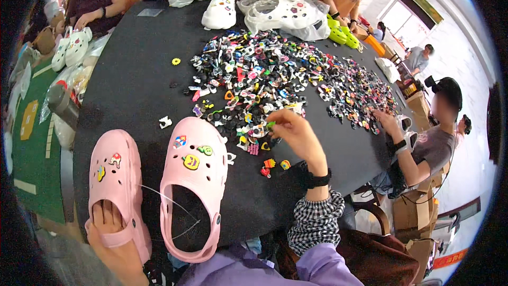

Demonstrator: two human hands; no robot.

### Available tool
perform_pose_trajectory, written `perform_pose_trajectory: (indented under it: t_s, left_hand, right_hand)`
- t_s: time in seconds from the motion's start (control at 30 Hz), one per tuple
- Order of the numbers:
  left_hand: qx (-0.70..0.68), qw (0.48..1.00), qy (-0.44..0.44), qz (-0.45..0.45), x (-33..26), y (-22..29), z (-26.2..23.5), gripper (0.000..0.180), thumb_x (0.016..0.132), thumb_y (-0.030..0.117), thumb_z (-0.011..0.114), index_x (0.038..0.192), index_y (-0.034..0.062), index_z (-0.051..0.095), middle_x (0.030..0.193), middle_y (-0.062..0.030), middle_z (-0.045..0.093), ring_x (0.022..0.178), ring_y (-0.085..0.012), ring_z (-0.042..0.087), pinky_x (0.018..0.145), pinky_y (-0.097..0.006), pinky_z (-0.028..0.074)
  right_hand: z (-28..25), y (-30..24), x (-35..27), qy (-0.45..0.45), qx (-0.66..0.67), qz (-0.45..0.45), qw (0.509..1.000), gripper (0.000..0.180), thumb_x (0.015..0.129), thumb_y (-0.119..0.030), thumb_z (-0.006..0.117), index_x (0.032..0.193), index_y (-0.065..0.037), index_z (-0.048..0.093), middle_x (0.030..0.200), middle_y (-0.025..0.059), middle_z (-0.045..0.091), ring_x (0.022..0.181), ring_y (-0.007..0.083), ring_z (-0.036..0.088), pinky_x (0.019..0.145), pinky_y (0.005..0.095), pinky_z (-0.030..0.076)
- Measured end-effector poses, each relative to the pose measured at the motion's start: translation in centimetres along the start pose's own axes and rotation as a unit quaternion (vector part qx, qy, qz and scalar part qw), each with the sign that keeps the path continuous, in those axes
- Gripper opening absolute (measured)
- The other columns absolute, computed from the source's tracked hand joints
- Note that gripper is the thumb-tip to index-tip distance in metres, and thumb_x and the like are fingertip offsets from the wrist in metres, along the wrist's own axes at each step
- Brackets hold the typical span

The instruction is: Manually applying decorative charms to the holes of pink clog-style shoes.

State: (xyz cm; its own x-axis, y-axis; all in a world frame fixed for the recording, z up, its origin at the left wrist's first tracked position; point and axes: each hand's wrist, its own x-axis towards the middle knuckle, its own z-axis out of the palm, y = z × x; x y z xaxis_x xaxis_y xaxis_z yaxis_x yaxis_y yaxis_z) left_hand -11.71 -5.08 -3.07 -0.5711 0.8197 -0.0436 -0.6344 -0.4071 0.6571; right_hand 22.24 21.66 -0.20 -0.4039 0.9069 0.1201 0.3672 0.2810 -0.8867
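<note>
My left hand (115,258) grips the left pink clog (123,145), its fingers reaching through the heel opening under the strap. Two charms sit in this clog's top. Beside it, the other pink clog (198,127) lies toe away from me, with several charms, among them a round yellow one (190,162). A thin clear cord (174,201) loops between the two clogs. At the near edge of a large heap of shoe charms (254,74), my right hand (296,136) pinches a small green charm (271,125) between thumb and fingertips.
Loose charms such as a yellow flower (176,62) and a white one (165,122) lie on the black table (132,79). White clogs (219,10) and lime clogs (343,34) stand at the far side. Co-workers sit around; one reaches into the heap from the right. A grey bottle (63,103) stands left.
</note>
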Motion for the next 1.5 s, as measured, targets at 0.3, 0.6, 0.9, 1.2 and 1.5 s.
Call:
perform_pose_trajectory:
  t_s: [0.3, 0.6, 0.9, 1.2, 1.5]
  left_hand:
    - [-0.071, 0.990, -0.118, -0.018, 0.4, 0.1, -0.8, 0.062, 0.096, 0.037, 0.044, 0.140, -0.0053, 0.033, 0.147, -0.0190, 0.034, 0.137, -0.0277, 0.030, 0.114, -0.040, 0.021]
    - [-0.037, 0.997, -0.067, -0.034, 0.1, 0.7, -1.2, 0.065, 0.095, 0.039, 0.044, 0.141, -0.0046, 0.031, 0.145, -0.0181, 0.034, 0.136, -0.0275, 0.030, 0.114, -0.042, 0.021]
    - [-0.039, 0.998, -0.051, -0.018, -0.2, 0.3, 0.8, 0.062, 0.094, 0.038, 0.049, 0.139, -0.0027, 0.035, 0.142, -0.0171, 0.039, 0.134, -0.0274, 0.034, 0.111, -0.042, 0.027]
    - [0.004, 0.999, -0.036, -0.012, -0.4, 0.0, 2.3, 0.059, 0.092, 0.040, 0.053, 0.137, 0.0053, 0.037, 0.142, -0.0123, 0.039, 0.131, -0.0273, 0.037, 0.108, -0.045, 0.031]
    - [-0.010, 1.000, -0.027, 0.005, -0.6, -0.3, 2.2, 0.037, 0.092, 0.033, 0.052, 0.122, 0.0128, 0.046, 0.142, -0.0097, 0.040, 0.129, -0.0269, 0.039, 0.101, -0.045, 0.039]
  right_hand:
    - [1.5, -1.5, -0.3, -0.001, -0.165, -0.062, 0.984, 0.023, 0.075, 0.001, 0.056, 0.096, -0.002, 0.062, 0.080, 0.0142, 0.056, 0.071, 0.0236, 0.057, 0.062, 0.0350, 0.044]
    - [-0.2, -1.2, 1.3, -0.034, -0.212, -0.108, 0.971, 0.018, 0.085, -0.010, 0.061, 0.100, -0.003, 0.065, 0.089, 0.0155, 0.061, 0.081, 0.0298, 0.061, 0.072, 0.0362, 0.050]
    - [-5.2, 3.0, 11.5, 0.037, -0.347, -0.147, 0.925, 0.020, 0.086, -0.009, 0.052, 0.093, -0.002, 0.069, 0.090, 0.0182, 0.066, 0.088, 0.0340, 0.063, 0.081, 0.0405, 0.049]
    - [-4.3, 7.7, 18.2, 0.070, -0.438, -0.083, 0.892, 0.023, 0.076, -0.015, 0.068, 0.094, -0.001, 0.066, 0.082, 0.0141, 0.063, 0.085, 0.0326, 0.063, 0.073, 0.0411, 0.050]
    - [-4.8, 8.8, 18.4, 0.066, -0.412, -0.106, 0.903, 0.018, 0.072, -0.005, 0.061, 0.091, -0.005, 0.065, 0.086, 0.0187, 0.061, 0.084, 0.0366, 0.059, 0.079, 0.0434, 0.048]
